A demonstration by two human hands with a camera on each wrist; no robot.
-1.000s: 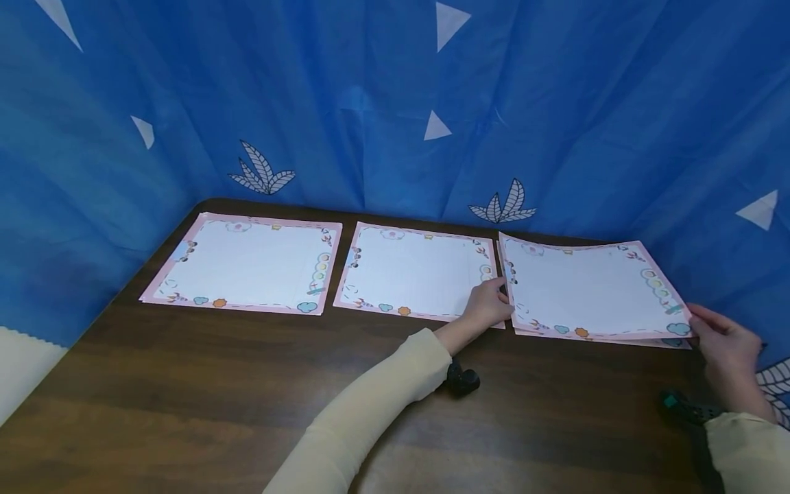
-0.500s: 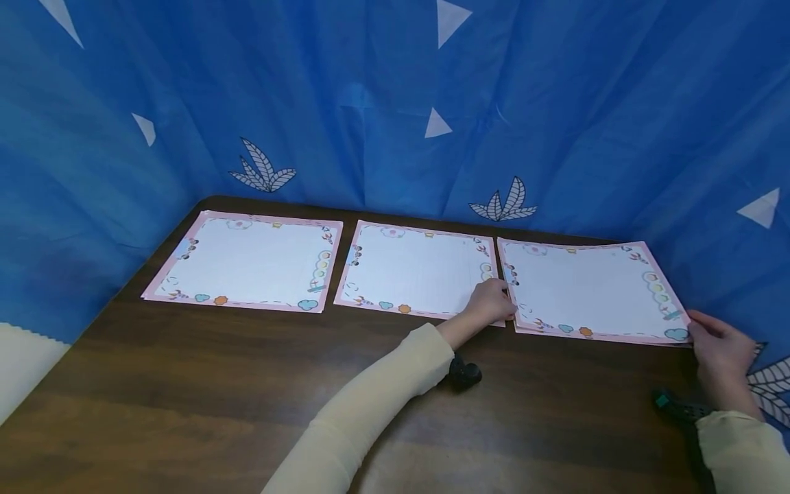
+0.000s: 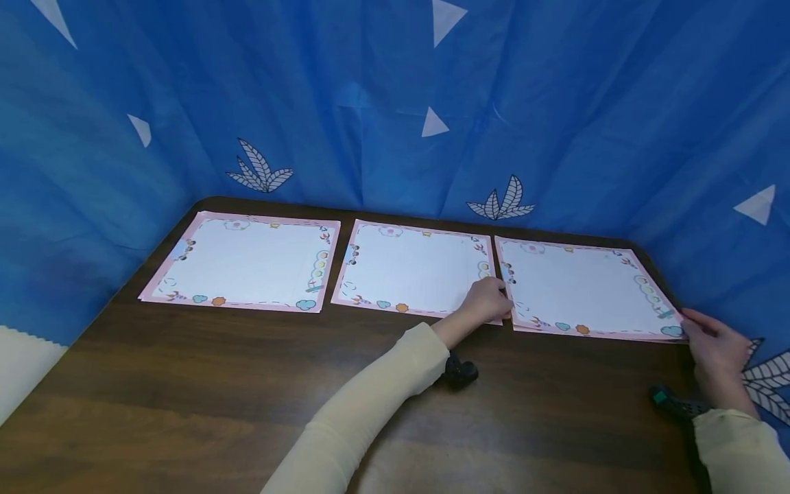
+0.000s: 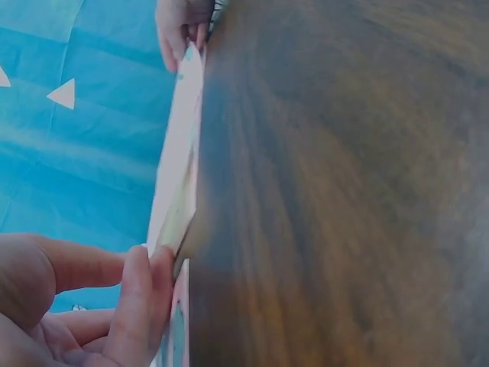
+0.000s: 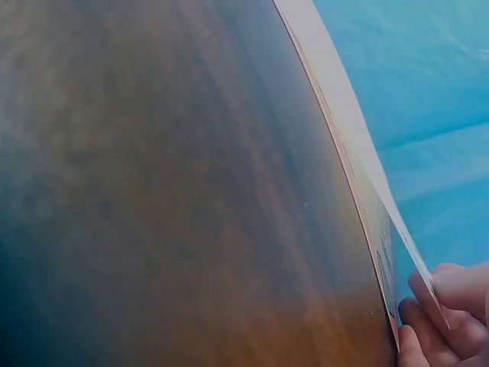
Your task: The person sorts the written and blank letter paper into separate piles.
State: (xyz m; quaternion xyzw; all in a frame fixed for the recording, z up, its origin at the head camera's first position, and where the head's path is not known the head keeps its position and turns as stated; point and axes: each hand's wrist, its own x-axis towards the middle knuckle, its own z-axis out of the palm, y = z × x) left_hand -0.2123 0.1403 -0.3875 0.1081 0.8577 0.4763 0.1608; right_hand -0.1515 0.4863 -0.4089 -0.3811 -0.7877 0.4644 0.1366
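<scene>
A white sheet of paper (image 3: 586, 288) with a pink decorated border lies over other paper at the right of the table. My left hand (image 3: 484, 300) pinches its left edge near the front corner; in the left wrist view the thumb and fingertips meet on the paper's edge (image 4: 174, 180). At the front right corner my right hand (image 3: 719, 350) holds the sheet between thumb and finger. The right wrist view shows this corner (image 5: 420, 264) raised a little above the paper beneath. My left hand partly covers the middle stack of bordered paper (image 3: 413, 267).
Another stack of bordered paper (image 3: 241, 261) lies at the left of the brown wooden table (image 3: 185, 384). Behind stands a blue curtain (image 3: 370, 103) with white triangles and leaves. Dark devices are on both wrists, such as the black one (image 3: 461, 372) on the left.
The top sheet has come down from a bowed, lifted position to lie nearly flat over the paper beneath. My right hand has shifted slightly left with its corner; the left hand has barely moved.
</scene>
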